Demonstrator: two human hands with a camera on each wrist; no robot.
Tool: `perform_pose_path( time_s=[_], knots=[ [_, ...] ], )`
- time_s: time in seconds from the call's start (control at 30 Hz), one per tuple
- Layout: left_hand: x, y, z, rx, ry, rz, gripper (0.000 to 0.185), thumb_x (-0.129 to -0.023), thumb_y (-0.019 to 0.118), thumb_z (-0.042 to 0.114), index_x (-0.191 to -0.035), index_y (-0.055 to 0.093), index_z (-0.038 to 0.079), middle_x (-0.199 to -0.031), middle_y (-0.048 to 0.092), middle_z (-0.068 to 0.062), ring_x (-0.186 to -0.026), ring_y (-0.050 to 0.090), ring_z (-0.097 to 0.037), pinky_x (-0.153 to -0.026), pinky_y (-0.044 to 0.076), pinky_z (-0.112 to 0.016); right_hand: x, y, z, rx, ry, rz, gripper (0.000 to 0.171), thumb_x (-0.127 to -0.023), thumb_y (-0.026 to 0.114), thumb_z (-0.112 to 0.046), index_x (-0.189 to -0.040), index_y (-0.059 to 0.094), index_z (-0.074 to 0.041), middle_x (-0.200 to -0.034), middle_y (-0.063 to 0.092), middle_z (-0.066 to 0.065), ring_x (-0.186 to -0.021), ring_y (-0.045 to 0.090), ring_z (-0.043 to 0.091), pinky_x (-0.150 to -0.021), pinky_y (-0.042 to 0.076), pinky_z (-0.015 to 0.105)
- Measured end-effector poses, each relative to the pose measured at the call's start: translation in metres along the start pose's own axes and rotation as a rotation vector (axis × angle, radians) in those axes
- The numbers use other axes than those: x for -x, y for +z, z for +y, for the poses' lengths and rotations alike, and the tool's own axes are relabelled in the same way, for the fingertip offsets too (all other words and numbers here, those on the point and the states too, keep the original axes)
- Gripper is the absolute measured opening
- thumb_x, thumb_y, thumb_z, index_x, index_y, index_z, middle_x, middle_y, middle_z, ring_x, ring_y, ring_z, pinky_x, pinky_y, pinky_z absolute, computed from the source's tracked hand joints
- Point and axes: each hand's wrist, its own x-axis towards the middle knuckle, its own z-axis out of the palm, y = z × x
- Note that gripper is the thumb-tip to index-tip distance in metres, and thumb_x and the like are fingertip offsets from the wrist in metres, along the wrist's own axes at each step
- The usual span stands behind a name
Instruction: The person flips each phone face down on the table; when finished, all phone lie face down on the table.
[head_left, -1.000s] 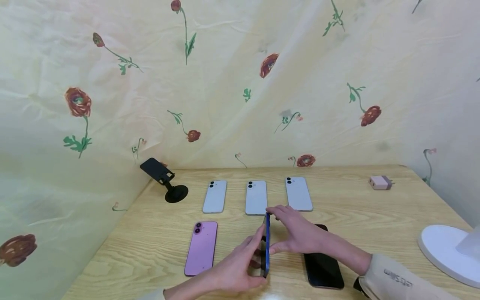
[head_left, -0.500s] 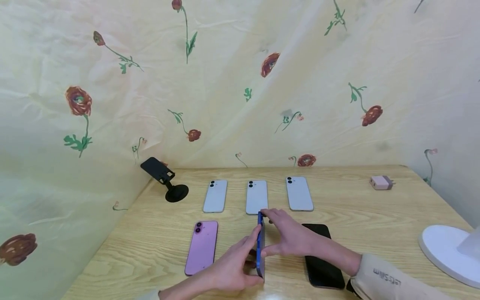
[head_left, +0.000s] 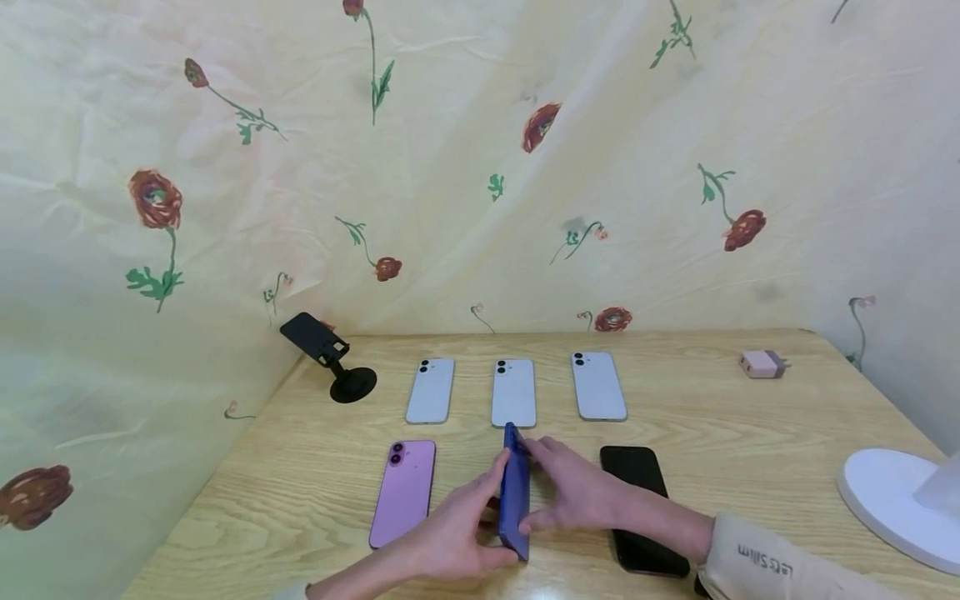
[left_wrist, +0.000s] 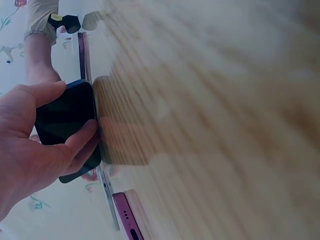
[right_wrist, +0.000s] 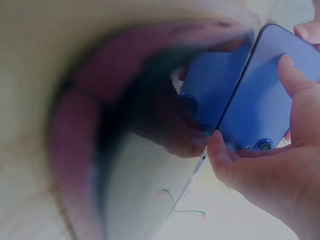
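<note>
- The blue phone stands on one long edge on the wooden table, at the middle of the near row, with its blue back tilted to the person's right.
- Its long axis runs from 6 o'clock, near the person, to 12 o'clock, toward the wall; the camera end is the near end in the right wrist view.
- The left hand grips the phone from 9 o'clock, thumb over the near end and fingers curled on the dark screen.
- The right hand pinches it from 3 o'clock, forefinger at the far top corner and thumb on the lower edge.
- A purple phone lies flat at 9 o'clock and a black phone at 3 o'clock, partly under the right forearm.
- Three white phones lie in a row at 12 o'clock, cameras pointing away.
- A black phone stand is at 10 o'clock, a pink charger at 2 o'clock, and a white round base far to 3 o'clock.
</note>
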Motion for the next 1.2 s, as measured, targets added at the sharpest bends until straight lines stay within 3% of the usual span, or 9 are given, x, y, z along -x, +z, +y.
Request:
perform_pose_path(
  time_s=[0.17, 0.33, 0.57, 0.8, 1.0, 1.2],
  knots=[
    [0.002, -0.003, 0.002, -0.015, -0.016, -0.003, 0.103, -0.087, 0.078, 0.007, -0.159, 0.004, -0.002, -0.152, 0.037, -0.023, -0.113, 0.057, -0.01, -0.089, 0.049, -0.021, 0.001, 0.003, -0.002, 0.052, 0.014, -0.031, 0.115, -0.073, 0.084, -0.059, -0.147, 0.035, 0.014, -0.124, 0.053, 0.018, -0.106, 0.055, 0.024, -0.087, 0.049, 0.04],
    [0.003, -0.006, 0.003, -0.003, -0.072, -0.013, 0.104, -0.087, 0.079, 0.009, -0.159, 0.005, -0.001, -0.149, 0.04, -0.023, -0.107, 0.059, -0.007, -0.083, 0.051, -0.021, 0.001, 0.004, -0.004, 0.081, 0.044, -0.066, 0.117, -0.072, 0.084, -0.06, -0.15, 0.032, 0.011, -0.125, 0.051, 0.018, -0.104, 0.05, 0.023, -0.082, 0.049, 0.038],
    [0.005, -0.009, 0.002, -0.031, -0.13, 0.007, 0.107, -0.084, 0.082, 0.012, -0.159, 0.007, -0.001, -0.13, 0.054, -0.014, -0.095, 0.06, -0.003, -0.076, 0.052, -0.021, 0.003, 0.006, -0.007, 0.091, 0.045, -0.096, 0.114, -0.074, 0.083, -0.057, -0.151, 0.031, 0.009, -0.131, 0.047, 0.018, -0.114, 0.045, 0.028, -0.089, 0.048, 0.045],
    [0.007, -0.01, 0.0, -0.055, -0.165, 0.027, 0.108, -0.082, 0.084, 0.014, -0.159, 0.011, 0.0, -0.116, 0.058, -0.006, -0.086, 0.059, -0.002, -0.073, 0.051, -0.021, 0.004, 0.008, -0.008, 0.112, 0.036, -0.096, 0.111, -0.077, 0.081, -0.056, -0.151, 0.031, 0.009, -0.133, 0.046, 0.019, -0.116, 0.045, 0.03, -0.09, 0.047, 0.049],
    [0.011, -0.01, -0.002, -0.041, -0.189, 0.049, 0.107, -0.079, 0.086, 0.015, -0.158, 0.015, 0.003, -0.116, 0.059, -0.007, -0.088, 0.06, -0.004, -0.074, 0.051, -0.023, 0.004, 0.01, -0.007, 0.084, 0.053, -0.114, 0.108, -0.079, 0.081, -0.053, -0.153, 0.03, 0.006, -0.135, 0.043, 0.019, -0.12, 0.042, 0.032, -0.092, 0.047, 0.049],
    [0.013, -0.01, -0.006, -0.103, -0.177, 0.068, 0.109, -0.078, 0.087, 0.019, -0.158, 0.015, 0.002, -0.124, 0.059, -0.012, -0.097, 0.059, -0.007, -0.078, 0.049, -0.024, 0.004, 0.01, -0.008, 0.096, 0.06, -0.125, 0.106, -0.08, 0.081, -0.054, -0.154, 0.031, 0.004, -0.136, 0.042, 0.017, -0.121, 0.042, 0.031, -0.093, 0.046, 0.049]
  ],
)
